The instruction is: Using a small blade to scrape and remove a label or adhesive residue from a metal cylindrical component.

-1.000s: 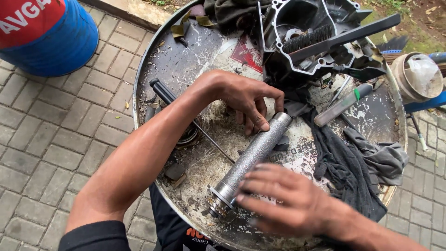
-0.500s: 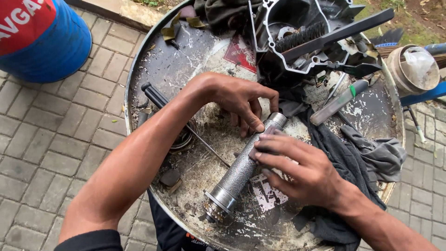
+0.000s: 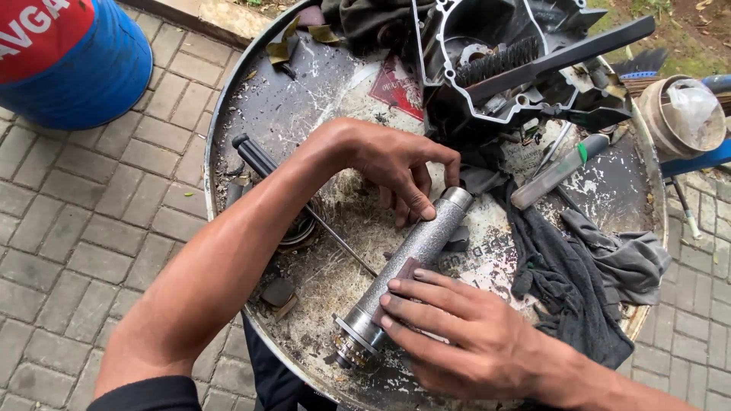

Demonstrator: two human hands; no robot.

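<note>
While the grey metal tube [image 3: 415,255] lies slantwise on the round drum-top bench [image 3: 251,99], I steady both ends.

Left hand [image 3: 396,164] presses fingertips down on the upper end near the cap; right hand [image 3: 457,327] lies flat, fingers spread, holding a small dark abrasive scrap [image 3: 396,285] against the lower shaft. Tube looks rigid, fairly heavy, its speckled surface giving some grip. Being round, it would roll; best held near the collar and the cap. A black-handled screwdriver [image 3: 263,161] lies alongside.

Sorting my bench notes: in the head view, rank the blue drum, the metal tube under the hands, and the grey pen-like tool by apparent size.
1. Blue drum, though cropped by the frame.
2. Metal tube.
3. Grey pen-like tool, clearly smallest.
</note>
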